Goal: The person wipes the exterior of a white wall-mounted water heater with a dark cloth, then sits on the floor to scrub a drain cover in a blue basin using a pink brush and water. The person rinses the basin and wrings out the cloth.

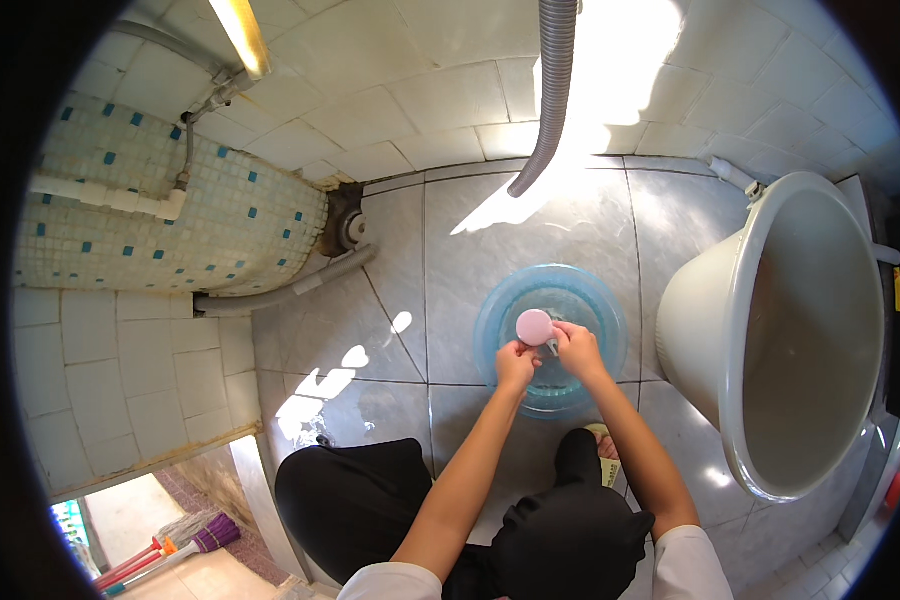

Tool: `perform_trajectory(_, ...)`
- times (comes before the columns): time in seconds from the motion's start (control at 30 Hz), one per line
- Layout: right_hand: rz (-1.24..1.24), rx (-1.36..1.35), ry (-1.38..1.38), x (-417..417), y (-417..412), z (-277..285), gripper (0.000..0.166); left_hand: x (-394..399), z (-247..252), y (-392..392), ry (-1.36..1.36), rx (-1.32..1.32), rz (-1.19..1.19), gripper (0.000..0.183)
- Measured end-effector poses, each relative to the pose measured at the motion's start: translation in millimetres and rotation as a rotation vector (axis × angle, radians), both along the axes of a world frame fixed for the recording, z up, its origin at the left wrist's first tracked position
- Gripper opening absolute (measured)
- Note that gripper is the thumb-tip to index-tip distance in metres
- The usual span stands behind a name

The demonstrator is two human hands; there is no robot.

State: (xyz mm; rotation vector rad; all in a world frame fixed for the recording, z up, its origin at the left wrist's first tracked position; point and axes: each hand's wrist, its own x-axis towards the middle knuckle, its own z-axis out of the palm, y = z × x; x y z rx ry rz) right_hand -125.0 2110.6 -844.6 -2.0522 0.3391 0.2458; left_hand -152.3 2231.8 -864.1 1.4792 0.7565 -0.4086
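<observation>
A translucent blue plastic basin (487,375) stands on the grey floor tiles in front of me, and what looks like clear water lies in it. Over the basin I hold a small round pink object (534,328) with a smooth flat face; its exact kind is unclear. My right hand (577,350) pinches its right edge. Just under its lower edge, my left hand (517,365) has its fingers curled, and whether they grip the object is hidden. A small greyish part shows between the hands, too little of it to name.
To the right stands a large off-white tub (694,322). A grey corrugated hose (556,90) hangs from above, beyond the basin. Along the left wall run a grey drain pipe (292,289) and a white pipe (97,193). A purple-bristled broom (217,532) lies at lower left.
</observation>
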Motion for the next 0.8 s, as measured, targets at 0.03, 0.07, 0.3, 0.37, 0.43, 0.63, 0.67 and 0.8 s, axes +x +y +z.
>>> perform_trajectory(0.03,0.025,0.016,0.028,0.9,-2.5,0.8,0.025,-1.8,2.4,-1.5,-0.023,-0.002,-0.031,0.006)
perform_trajectory(0.07,-0.075,0.0,-0.045,4.9,-10.3,-9.6,0.025,-5.2,5.2,-3.8,-0.046,-0.004,-0.062,0.005)
perform_trajectory(0.3,-0.181,0.372,0.247,-11.3,-1.1,14.4,0.023,-6.8,16.4,1.8,-0.157,-0.005,0.016,0.004)
perform_trajectory(0.37,-0.262,0.343,0.197,-8.2,-11.0,9.2,0.023,-5.6,23.1,-4.3,-0.157,-0.008,-0.046,0.004)
perform_trajectory(0.43,-0.194,0.486,0.295,-14.0,1.7,28.4,0.023,-3.6,26.2,0.7,-0.144,0.036,-0.01,0.004)
perform_trajectory(0.63,-0.338,0.516,0.181,-7.8,-0.9,23.2,0.022,-0.8,36.2,-7.2,-0.176,-0.041,-0.066,0.004)
perform_trajectory(0.67,-0.29,0.464,0.143,-11.6,2.0,20.8,0.022,1.0,37.2,-9.7,-0.174,-0.046,-0.043,0.004)
perform_trajectory(0.8,-0.283,0.377,0.117,-15.0,0.8,22.4,0.023,-0.9,40.2,-8.9,-0.211,-0.056,0.011,0.003)
